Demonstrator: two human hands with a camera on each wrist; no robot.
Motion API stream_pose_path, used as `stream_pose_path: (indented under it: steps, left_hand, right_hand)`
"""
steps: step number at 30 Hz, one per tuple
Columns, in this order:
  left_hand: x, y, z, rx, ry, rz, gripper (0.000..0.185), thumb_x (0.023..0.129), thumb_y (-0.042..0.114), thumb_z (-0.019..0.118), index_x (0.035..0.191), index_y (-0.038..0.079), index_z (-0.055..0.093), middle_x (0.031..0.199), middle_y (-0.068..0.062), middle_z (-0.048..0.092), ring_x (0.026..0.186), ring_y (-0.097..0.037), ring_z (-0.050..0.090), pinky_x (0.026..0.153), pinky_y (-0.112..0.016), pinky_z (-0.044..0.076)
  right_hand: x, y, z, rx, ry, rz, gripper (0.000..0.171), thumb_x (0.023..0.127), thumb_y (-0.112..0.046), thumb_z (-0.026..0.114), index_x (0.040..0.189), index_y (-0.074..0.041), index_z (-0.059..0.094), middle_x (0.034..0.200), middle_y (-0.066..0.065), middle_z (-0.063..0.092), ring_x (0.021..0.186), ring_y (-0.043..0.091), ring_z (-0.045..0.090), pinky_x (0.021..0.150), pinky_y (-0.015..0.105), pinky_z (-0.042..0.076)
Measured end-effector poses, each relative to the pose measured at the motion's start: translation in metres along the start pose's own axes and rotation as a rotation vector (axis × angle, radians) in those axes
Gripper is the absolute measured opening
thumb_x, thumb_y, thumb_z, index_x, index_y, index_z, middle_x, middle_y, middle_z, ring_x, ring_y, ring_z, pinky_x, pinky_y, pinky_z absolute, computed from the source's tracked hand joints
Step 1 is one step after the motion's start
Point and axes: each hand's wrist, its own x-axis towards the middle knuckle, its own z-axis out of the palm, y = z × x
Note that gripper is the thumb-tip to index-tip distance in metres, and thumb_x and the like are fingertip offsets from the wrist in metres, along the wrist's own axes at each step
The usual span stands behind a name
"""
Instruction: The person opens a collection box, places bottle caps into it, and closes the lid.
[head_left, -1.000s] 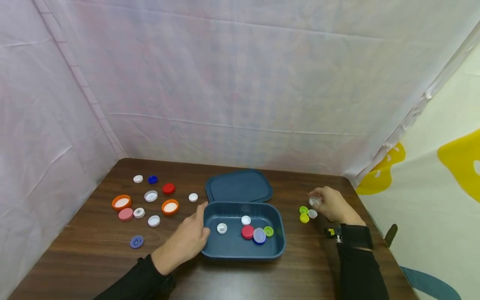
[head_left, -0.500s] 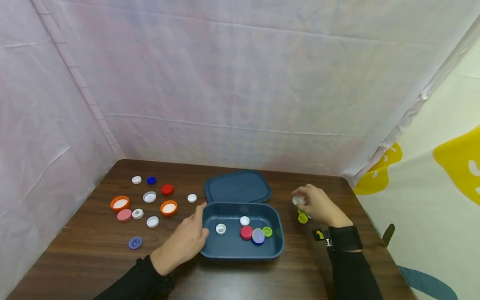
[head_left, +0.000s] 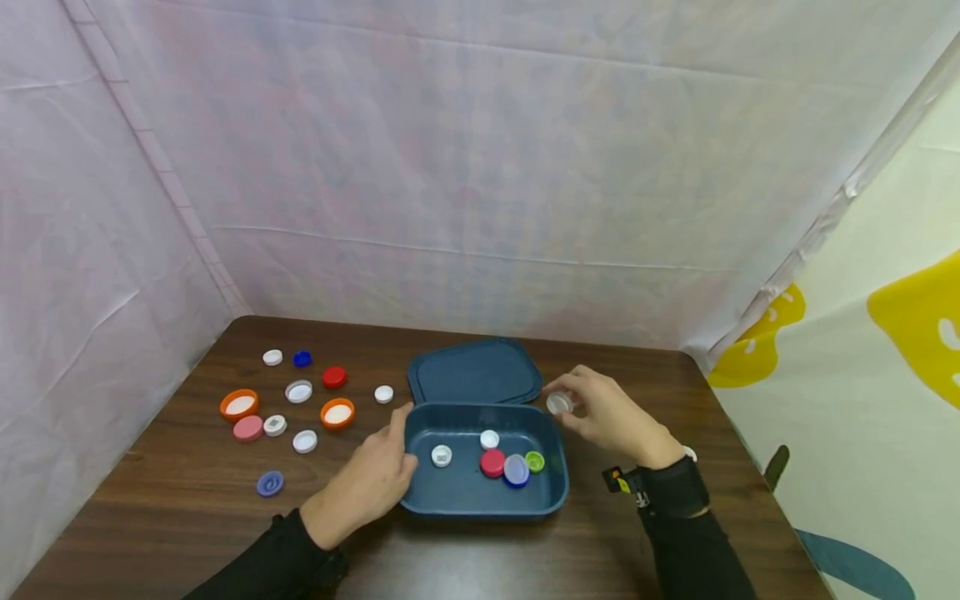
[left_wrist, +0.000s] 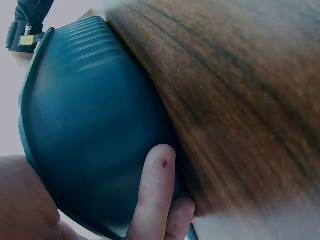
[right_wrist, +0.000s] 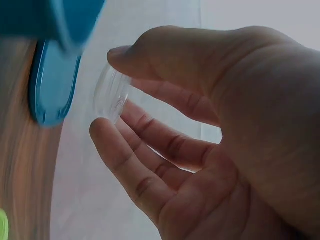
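Brown tabletop (head_left: 150, 517); clear cap (head_left: 558, 404) now nearer tray (head_left: 457, 492)

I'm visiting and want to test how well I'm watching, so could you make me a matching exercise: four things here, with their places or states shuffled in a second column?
Things
1. clear cap
2. flat blue lid
3. two orange caps
4. left hand

Places or states
A. on the table, to the left of the blue box
B. gripping the box's left end
C. held in the fingers of the right hand
D. lying just beyond the box's far side

Right pairs: 1-C, 2-D, 3-A, 4-B
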Motion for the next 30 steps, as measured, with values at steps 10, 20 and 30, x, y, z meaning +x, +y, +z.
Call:
stream_pose_path:
  steps: [10,20,30]
  left_hand:
    - [0.000,0.001,-0.001,-0.003,-0.009,-0.006,0.072,0.106,0.005,0.064,0.172,-0.007,0.039,0.157,-0.037,0.067,0.117,-0.034,0.079,0.104,-0.058,0.068]
    - [0.000,0.001,-0.001,0.004,-0.029,-0.026,0.071,0.108,0.006,0.063,0.173,-0.007,0.037,0.160,-0.036,0.066,0.119,-0.034,0.079,0.107,-0.059,0.068]
    - [0.000,0.002,0.001,0.014,-0.034,-0.047,0.071,0.108,0.006,0.062,0.173,-0.007,0.036,0.162,-0.036,0.064,0.124,-0.037,0.079,0.110,-0.061,0.066]
  right_hand:
    - [0.006,-0.038,0.025,0.003,-0.124,-0.100,0.035,0.103,-0.010,0.088,0.137,-0.006,0.081,0.131,0.009,0.076,0.112,0.020,0.074,0.097,0.037,0.068]
    - [0.009,-0.056,0.042,0.050,-0.262,-0.132,0.040,0.105,-0.014,0.087,0.144,-0.010,0.080,0.133,0.008,0.076,0.111,0.020,0.073,0.096,0.031,0.066]
    - [0.007,-0.055,0.038,0.051,-0.235,-0.157,0.038,0.105,-0.011,0.087,0.143,-0.007,0.080,0.134,0.013,0.077,0.116,0.028,0.078,0.095,0.038,0.068]
